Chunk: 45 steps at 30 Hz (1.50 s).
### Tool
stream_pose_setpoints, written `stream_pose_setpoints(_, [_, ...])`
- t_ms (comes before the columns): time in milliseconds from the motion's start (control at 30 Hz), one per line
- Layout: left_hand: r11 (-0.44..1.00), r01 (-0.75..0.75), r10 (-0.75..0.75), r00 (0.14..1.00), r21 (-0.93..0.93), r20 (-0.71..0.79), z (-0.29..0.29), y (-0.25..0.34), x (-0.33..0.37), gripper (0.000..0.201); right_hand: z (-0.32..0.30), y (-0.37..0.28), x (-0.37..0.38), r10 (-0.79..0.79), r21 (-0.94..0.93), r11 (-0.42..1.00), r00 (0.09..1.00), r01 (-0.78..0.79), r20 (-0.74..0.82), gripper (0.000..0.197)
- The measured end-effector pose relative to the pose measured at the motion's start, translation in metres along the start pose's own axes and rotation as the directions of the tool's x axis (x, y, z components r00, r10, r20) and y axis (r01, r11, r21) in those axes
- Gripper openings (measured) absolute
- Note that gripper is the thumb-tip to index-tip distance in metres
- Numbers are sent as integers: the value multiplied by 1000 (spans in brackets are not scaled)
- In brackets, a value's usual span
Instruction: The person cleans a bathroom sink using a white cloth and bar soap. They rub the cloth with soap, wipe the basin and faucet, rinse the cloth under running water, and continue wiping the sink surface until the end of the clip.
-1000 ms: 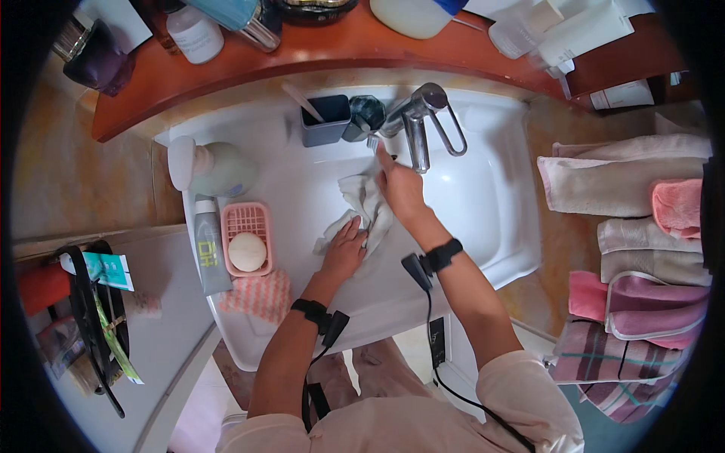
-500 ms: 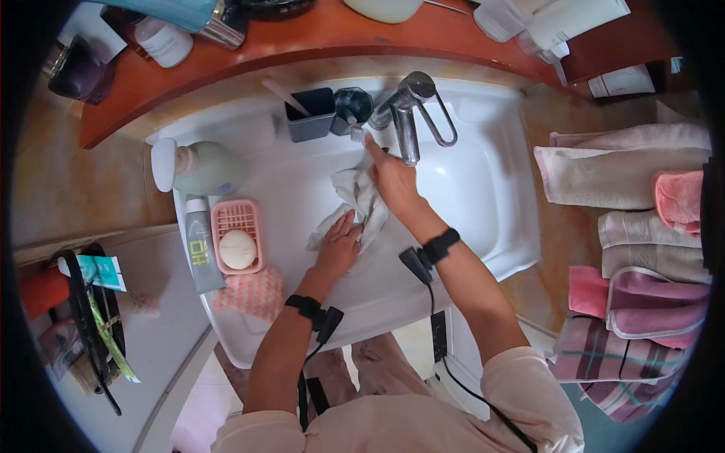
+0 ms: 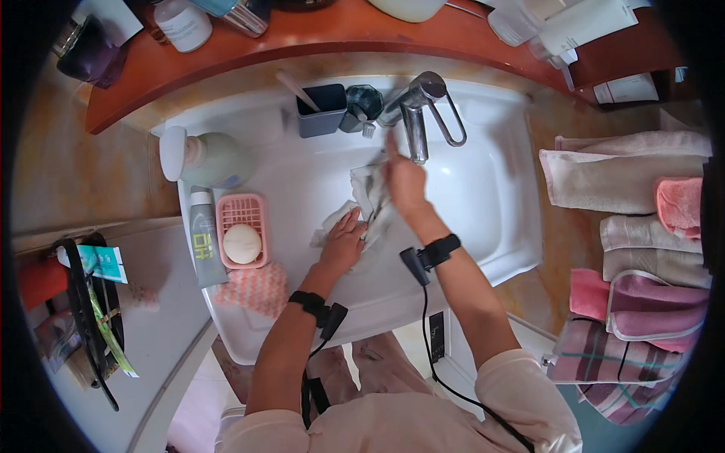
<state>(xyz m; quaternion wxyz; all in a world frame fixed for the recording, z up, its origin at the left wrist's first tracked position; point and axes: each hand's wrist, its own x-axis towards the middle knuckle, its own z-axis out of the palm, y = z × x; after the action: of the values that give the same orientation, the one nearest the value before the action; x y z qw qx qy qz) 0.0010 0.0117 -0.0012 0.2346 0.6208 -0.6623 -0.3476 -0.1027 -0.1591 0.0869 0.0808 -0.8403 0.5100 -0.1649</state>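
Observation:
A crumpled off-white cloth (image 3: 367, 189) lies on the white ledge of the washbasin (image 3: 302, 170), left of the bowl. My left hand (image 3: 343, 241) rests on its near end, fingers stretched out over the fabric. The cloth's far end runs under my right hand (image 3: 406, 185), whose curled fingers hold it; the index finger points forward. That fingertip is close to the base of the chrome tap (image 3: 415, 124). Just left of the tap stand a dark glass cup (image 3: 363, 104) with a white-capped item and a dark grey holder (image 3: 322, 113) with a stick in it.
At the left sit a pump bottle (image 3: 219, 160), a grey tube (image 3: 204, 245), a pink soap dish (image 3: 253, 208) with round soap (image 3: 242, 243), and a pink-white cloth (image 3: 257, 291). A red-brown shelf (image 3: 302, 64) overhangs the back. Folded towels (image 3: 604, 177) hang at the right.
My right hand has moved slightly right, and the cloth's far end has shifted with it. The left hand stays on the near end. The whole view has shifted a little.

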Motion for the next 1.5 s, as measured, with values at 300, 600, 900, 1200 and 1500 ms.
stream_pose_setpoints(300, [1000,-8,8,1000,-28,-14,1,-2,1,36,-16,29,2,31,-34,999,999,-30,29,16])
stream_pose_setpoints(600, [999,-44,42,998,31,49,-2,-4,6,41,13,-6,-8,-82,76,995,987,72,139,64])
stream_pose_setpoints(900, [999,-52,52,998,0,-23,4,-6,4,41,-33,93,-4,266,-87,958,959,-274,-95,52])
stream_pose_setpoints(1200, [999,-31,32,999,33,-17,3,-2,6,36,-48,113,-2,221,-172,962,975,-212,35,69])
stream_pose_setpoints(1500, [994,-72,73,997,81,-7,4,-6,7,34,-46,123,7,83,-238,970,989,-52,121,59])
